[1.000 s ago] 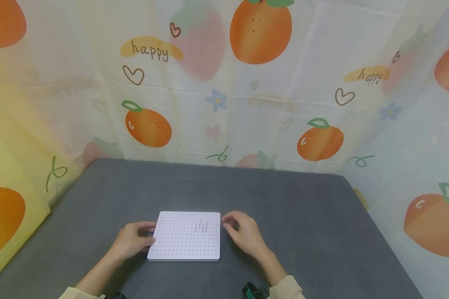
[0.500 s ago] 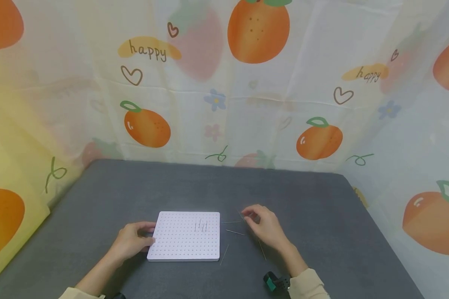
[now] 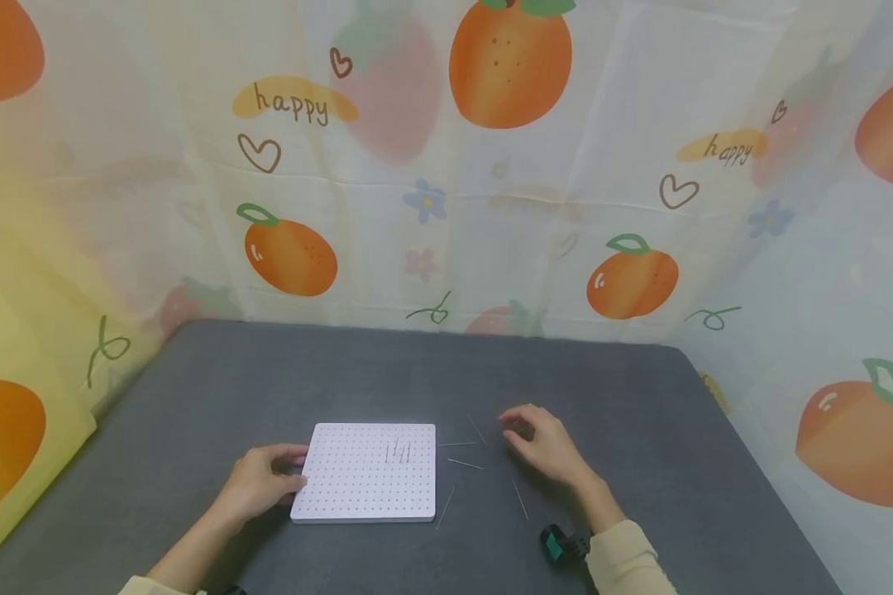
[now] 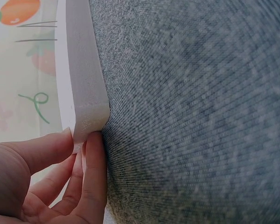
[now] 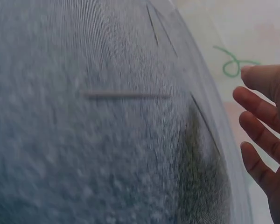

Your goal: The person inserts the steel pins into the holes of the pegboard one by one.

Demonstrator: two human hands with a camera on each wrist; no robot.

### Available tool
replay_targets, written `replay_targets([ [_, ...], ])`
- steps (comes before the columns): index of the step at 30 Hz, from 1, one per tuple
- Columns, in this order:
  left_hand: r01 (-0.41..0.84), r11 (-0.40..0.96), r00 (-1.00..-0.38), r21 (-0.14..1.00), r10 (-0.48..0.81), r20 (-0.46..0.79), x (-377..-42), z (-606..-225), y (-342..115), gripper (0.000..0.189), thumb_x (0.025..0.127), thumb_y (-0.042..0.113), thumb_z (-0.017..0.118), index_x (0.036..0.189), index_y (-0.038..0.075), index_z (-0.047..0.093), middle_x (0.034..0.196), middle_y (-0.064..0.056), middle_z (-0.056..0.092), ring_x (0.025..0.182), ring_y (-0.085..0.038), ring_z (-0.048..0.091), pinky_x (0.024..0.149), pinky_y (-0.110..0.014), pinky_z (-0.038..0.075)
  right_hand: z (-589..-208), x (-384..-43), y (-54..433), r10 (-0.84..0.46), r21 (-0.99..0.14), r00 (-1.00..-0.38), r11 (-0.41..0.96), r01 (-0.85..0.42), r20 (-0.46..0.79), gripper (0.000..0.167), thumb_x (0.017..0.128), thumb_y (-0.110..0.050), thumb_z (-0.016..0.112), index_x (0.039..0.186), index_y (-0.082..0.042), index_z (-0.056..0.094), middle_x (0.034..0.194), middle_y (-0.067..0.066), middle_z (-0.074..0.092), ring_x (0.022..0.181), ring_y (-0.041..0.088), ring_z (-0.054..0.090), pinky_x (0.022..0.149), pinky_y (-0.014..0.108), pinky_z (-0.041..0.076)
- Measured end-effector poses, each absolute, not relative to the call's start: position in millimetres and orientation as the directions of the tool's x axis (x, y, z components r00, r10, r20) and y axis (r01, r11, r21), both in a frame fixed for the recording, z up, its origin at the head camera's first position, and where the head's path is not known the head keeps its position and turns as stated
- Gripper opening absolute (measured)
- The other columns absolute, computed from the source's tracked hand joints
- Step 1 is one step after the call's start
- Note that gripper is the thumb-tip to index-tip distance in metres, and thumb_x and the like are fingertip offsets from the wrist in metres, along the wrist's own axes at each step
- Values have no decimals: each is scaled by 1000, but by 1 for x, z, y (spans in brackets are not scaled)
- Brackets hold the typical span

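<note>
A white board (image 3: 350,483) with a grid of small holes lies on the dark table. Several thin metal needles (image 3: 408,452) stand upright in its upper right part. My left hand (image 3: 256,483) grips the board's left edge, thumb on the upper face and fingers at the side and underside, as the left wrist view (image 4: 51,172) of that hand shows. My right hand (image 3: 549,442) hovers right of the loose needles, fingers loosely bent and holding nothing. The nearest loose needle (image 3: 476,429) lies to its left. In the right wrist view, one needle (image 5: 128,95) looks blurred.
Several loose needles (image 3: 466,464) lie scattered between the board and my right hand, one (image 3: 520,499) nearer the front. The dark cloth-covered tabletop (image 3: 625,413) reaches back to a fruit-printed curtain (image 3: 506,207), which also hangs at both sides.
My right hand has moved rightward from the board's right edge and let go of a needle, which now lies on the table. My left hand keeps its hold on the board.
</note>
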State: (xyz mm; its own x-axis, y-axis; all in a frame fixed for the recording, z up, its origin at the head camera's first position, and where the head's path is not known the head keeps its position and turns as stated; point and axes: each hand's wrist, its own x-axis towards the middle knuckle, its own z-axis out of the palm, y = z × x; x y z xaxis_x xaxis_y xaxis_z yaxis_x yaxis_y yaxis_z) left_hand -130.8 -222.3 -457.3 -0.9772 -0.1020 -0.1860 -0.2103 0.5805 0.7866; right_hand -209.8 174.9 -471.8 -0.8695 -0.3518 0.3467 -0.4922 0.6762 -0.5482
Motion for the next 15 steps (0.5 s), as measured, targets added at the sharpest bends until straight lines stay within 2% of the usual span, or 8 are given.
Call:
replay_targets([
  [15, -220, 571, -975, 791, -109, -193, -131, -456, -222, 45, 74, 0, 67, 118, -4, 57, 107, -19, 63, 69, -15, 63, 61, -33, 57, -482, -221, 187, -365, -536, -889, 710, -458, 276, 19, 79, -15, 71, 97, -19, 66, 93, -8, 61, 89, 13, 55, 77, 35, 46],
])
